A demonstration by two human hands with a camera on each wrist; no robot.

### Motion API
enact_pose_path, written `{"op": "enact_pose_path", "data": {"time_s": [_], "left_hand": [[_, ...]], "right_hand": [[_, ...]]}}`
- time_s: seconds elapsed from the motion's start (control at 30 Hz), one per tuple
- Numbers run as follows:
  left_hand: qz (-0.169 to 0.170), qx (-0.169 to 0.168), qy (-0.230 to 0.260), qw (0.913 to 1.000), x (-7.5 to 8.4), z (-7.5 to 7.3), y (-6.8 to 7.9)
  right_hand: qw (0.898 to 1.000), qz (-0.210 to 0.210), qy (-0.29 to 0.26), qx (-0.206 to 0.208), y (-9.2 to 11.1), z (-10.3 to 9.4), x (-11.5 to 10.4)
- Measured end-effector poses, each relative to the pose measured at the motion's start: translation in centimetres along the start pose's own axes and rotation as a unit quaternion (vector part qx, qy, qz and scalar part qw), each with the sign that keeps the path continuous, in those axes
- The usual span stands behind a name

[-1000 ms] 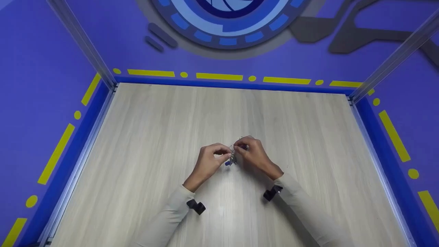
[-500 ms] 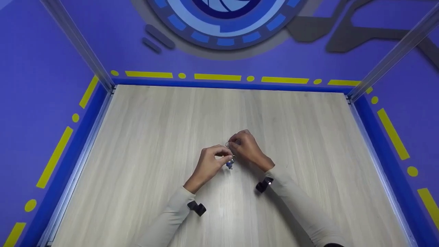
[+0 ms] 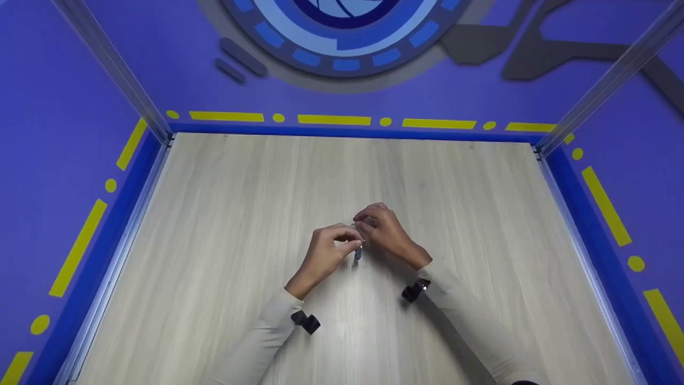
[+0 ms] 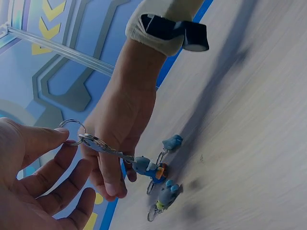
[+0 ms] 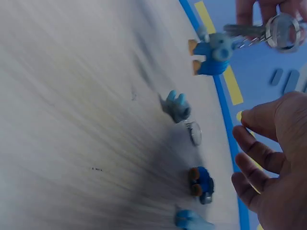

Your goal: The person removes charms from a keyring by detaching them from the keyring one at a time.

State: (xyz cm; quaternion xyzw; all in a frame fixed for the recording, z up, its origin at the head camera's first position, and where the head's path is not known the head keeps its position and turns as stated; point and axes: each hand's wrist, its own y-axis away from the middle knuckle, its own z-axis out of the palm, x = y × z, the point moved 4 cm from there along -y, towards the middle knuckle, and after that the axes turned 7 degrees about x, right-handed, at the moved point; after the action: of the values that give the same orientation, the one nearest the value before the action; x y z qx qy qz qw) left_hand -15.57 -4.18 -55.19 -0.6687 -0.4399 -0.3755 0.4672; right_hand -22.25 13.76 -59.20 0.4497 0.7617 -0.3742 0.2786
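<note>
My left hand (image 3: 323, 254) pinches a metal key ring (image 4: 72, 120) between thumb and fingers. From it hang a key (image 5: 247, 31) and a blue figure keychain (image 5: 213, 60) with orange feet. Just to the right and farther from the body is my right hand (image 3: 393, 235), its fingers loosely bent. In the right wrist view its thumb and fingertips stand apart, with nothing visible between them. Beneath the hands several more small figure keychains rest on the table, such as a grey-blue one (image 5: 178, 109) with its ring (image 5: 194, 134) and a blue one (image 5: 205, 181). The head view mostly hides them.
The pale wood table (image 3: 256, 187) spreads around the hands. Blue-purple panels (image 3: 342, 96) with yellow markings stand at its back and sides, and metal posts (image 3: 120, 75) rise at the back corners. Black cameras (image 3: 305, 322) are strapped to both wrists.
My right hand has shifted slightly left and away from the body, then stayed nearly still. My left hand keeps its pinch, and the hanging keys and figure have turned a little.
</note>
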Motion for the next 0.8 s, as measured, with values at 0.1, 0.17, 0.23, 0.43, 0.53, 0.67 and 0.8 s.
{"op": "enact_pose_path", "data": {"time_s": [0.1, 0.17, 0.23, 0.43, 0.53, 0.67, 0.8], "left_hand": [[0.001, 0.001, 0.000, 1.0000, 0.0, 0.0, -0.1], [0.003, 0.001, 0.000, 1.0000, 0.1, -0.1, -0.1], [0.003, 0.001, 0.001, 1.0000, 0.1, -0.1, -0.1], [0.001, 0.007, 0.007, 1.0000, 0.2, -0.1, -0.2], [-0.002, 0.010, 0.003, 0.9999, 0.2, -0.1, -0.2], [-0.001, 0.012, -0.003, 0.9999, 0.3, -0.1, -0.2], [0.004, 0.012, -0.005, 0.9999, 0.4, -0.1, -0.1]], "right_hand": [[1.000, -0.020, -0.020, -0.001, 0.6, -0.8, -0.7], [0.999, -0.033, -0.028, 0.000, 1.0, -1.2, -1.1], [0.999, -0.042, -0.032, 0.001, 1.4, -1.5, -1.4], [0.998, -0.052, -0.039, -0.004, 2.9, -2.3, -2.5], [0.998, -0.051, -0.046, -0.003, 3.9, -2.5, -2.8], [0.997, -0.055, -0.055, 0.007, 5.1, -2.5, -2.9], [0.997, -0.052, -0.056, 0.017, 6.1, -2.4, -3.1]]}}
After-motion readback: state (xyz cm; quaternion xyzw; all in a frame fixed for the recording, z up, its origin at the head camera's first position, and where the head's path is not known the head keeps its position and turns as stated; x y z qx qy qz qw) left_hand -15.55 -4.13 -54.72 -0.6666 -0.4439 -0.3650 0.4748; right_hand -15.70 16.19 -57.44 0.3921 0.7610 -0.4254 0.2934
